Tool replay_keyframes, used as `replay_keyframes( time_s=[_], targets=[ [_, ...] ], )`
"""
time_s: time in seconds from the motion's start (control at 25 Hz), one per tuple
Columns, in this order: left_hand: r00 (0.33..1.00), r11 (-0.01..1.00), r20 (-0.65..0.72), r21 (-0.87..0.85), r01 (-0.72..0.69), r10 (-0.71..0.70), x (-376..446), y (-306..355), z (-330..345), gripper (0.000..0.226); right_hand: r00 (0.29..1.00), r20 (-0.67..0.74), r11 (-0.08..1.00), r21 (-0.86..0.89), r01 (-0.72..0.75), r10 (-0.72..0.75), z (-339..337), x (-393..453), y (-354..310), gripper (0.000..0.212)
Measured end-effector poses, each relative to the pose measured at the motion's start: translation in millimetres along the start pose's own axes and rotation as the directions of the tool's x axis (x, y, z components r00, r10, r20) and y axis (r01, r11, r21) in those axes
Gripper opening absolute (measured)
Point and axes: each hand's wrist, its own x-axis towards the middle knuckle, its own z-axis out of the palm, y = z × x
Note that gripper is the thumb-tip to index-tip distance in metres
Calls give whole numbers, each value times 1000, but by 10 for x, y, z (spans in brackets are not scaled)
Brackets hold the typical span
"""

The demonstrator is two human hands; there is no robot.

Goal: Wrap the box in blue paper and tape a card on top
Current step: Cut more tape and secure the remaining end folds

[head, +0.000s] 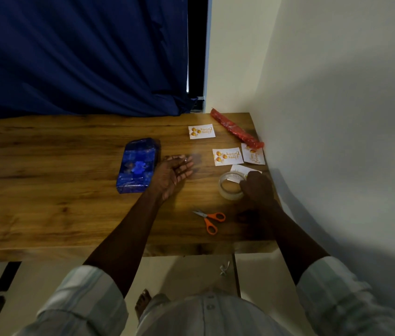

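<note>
The box (136,165), wrapped in shiny blue paper, lies on the wooden table (46,190) left of centre. My left hand (174,169) rests just right of it, palm turned up, fingers apart and holding nothing. My right hand (257,186) grips a roll of clear tape (229,186) near the table's right end. Several white greeting cards with orange print lie there: one (201,131) further back, one (228,156) in the middle, one (252,155) by the wall, and one (241,170) partly under my right hand.
Orange-handled scissors (209,219) lie near the front edge. A red roll of wrapping paper (236,130) lies at the back right corner against the white wall (337,117). A dark blue curtain (82,57) hangs behind the table.
</note>
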Motion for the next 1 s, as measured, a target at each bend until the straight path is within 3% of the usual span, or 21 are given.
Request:
replay_keyframes(
  time_s=[0.08, 0.16, 0.24, 0.32, 0.48, 0.68, 0.84, 1.0],
  targets=[
    [1000, 1000, 19, 7, -25, 24, -13, 76, -27, 11, 998, -53, 999, -27, -36, 35, -26, -6, -56, 35],
    [998, 999, 42, 9, -46, 45, -38, 125, -46, 14, 987, -159, 999, 40, 23, -17, -77, -16, -256, 26],
    [997, 998, 44, -12, -61, 61, -53, 165, -56, 16, 996, -86, 904, 425, 53, -18, -160, 5, -590, 13],
    [996, 997, 46, -24, -69, 70, -60, 187, -69, 16, 984, 167, 654, 751, -87, -61, -233, -79, -943, 14],
    [993, 995, 59, -1, -100, 100, -68, 242, -169, 14, 935, 324, 570, 799, -189, -144, -127, -183, -1358, 39],
    [991, 992, 52, 22, -121, 119, -87, 391, -402, 14, 936, 307, 484, 854, -189, -175, 19, -235, -1661, 25],
    [991, 989, 38, 64, -130, 128, -67, 553, -569, 10, 953, 250, 484, 864, -141, -169, 136, -207, -1904, 9],
    [992, 988, 33, 88, -125, 123, -12, 698, -745, 8, 947, 287, 500, 847, -180, -144, 232, -201, -2152, 28]
  ],
)
